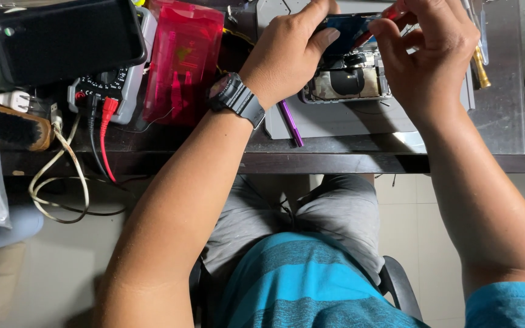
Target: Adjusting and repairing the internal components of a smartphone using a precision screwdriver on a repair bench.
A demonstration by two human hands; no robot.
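An opened phone [350, 82] with its dark insides showing lies on a grey work mat [335, 118] at the far edge of the desk. My left hand [287, 51], a black watch [235, 97] on its wrist, grips the phone's dark blue lifted panel [344, 25] between thumb and fingers. My right hand [423, 51] pinches a red-handled tool [391, 11] against the panel's upper right corner. A purple tool [291, 124] lies on the mat just under my left wrist.
A translucent red plastic case [180, 61] stands left of my left hand. Beyond it lie a multimeter [107, 85] with red and black leads, a black phone [65, 39], a brush [22, 127] and white cables [62, 176]. Gold-tipped tools [480, 67] rest at the right.
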